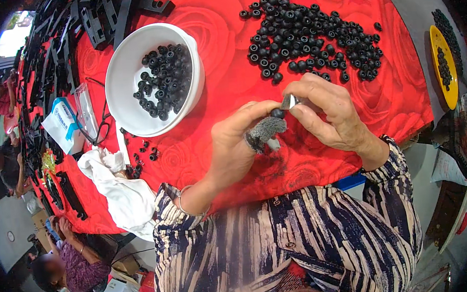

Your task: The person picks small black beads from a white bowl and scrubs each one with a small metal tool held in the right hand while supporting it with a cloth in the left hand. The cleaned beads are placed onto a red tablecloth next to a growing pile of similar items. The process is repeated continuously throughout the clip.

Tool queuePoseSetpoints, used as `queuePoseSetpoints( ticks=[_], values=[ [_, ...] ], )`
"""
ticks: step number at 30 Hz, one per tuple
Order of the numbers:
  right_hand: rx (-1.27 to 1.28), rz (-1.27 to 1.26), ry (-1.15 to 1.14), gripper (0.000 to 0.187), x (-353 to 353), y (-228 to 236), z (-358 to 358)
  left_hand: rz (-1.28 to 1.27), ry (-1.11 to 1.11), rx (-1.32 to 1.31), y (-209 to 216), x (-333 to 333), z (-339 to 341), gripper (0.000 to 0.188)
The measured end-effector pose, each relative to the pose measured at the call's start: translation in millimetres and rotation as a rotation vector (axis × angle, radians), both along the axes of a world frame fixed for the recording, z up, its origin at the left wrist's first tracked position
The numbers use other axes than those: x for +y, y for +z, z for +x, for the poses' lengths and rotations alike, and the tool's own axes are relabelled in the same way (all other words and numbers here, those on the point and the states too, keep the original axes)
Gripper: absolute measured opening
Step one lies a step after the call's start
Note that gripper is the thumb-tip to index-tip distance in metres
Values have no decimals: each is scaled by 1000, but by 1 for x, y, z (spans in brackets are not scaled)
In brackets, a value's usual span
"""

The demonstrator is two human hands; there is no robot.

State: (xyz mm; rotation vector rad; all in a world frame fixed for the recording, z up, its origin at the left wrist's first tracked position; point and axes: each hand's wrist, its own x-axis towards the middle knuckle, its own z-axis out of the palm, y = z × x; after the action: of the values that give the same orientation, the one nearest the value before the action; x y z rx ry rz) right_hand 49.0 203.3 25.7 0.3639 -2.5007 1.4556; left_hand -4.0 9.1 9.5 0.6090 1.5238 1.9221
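My left hand [231, 149] pinches a small round black part [277, 113] between thumb and finger. A fuzzy grey finger cover [265, 132] wraps one of its fingers. Between the closed thumb and fingers of my right hand [327, 111] is a small shiny metal blade [290, 102], its edge against or very near the part. Dark crumbs [279, 167] dot the red tablecloth [219, 37] below my hands. Beyond them spreads a pile of similar black parts [312, 35]. To the left, a white bowl [123, 100] holds more of them.
Long black plastic pieces [92, 25] heap at the far left. Nearer lie eyeglasses [101, 132], a tissue pack [63, 126], a white cloth [119, 188] and loose black bits [146, 150]. A yellow plate [449, 93] stands at right. Another person [78, 262] sits at lower left.
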Motion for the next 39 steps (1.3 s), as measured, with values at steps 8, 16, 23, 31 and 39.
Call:
queuePoseSetpoints(
  ticks=[8,16,23,31,39],
  values=[
    [-14,18,8,21,0,1,0,-28,-8,-5,3,0,-1,33],
    [42,7,6,18,0,-5,-2,-33,-20,-75,4,0,-1,33],
    [36,-2,20,19,-1,-5,-2,-2,-17,-79,0,0,-1,32],
    [16,32,83,18,3,-1,-5,11,-59,-74,-3,-4,-5,28],
    [-5,8,149,16,5,-6,-7,13,-112,-235,-9,-10,-6,28]
  ],
)
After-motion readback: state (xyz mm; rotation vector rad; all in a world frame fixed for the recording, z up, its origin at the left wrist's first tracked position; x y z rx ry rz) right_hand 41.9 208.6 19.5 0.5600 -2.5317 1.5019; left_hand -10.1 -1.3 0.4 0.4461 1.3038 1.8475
